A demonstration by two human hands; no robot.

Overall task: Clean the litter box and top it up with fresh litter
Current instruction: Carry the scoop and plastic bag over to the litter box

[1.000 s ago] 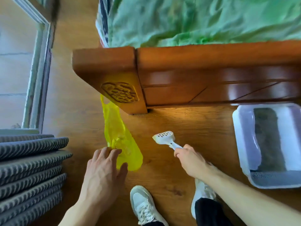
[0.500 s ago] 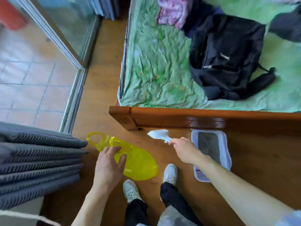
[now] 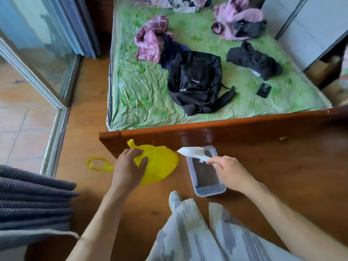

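Left hand (image 3: 128, 166) grips yellow bag (image 3: 160, 164); right hand (image 3: 227, 172) holds scoop (image 3: 192, 152).

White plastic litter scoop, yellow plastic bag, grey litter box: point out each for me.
white plastic litter scoop (image 3: 190, 151), head view, on the slotted scoop head.
yellow plastic bag (image 3: 163, 162), head view, on the bag's body.
grey litter box (image 3: 210, 191), head view, on the near mesh rim.

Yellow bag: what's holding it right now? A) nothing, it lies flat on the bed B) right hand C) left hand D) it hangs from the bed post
C: the left hand grips the yellow bag by its bunched top, above the floor, while the right hand holds the white scoop over the litter box.
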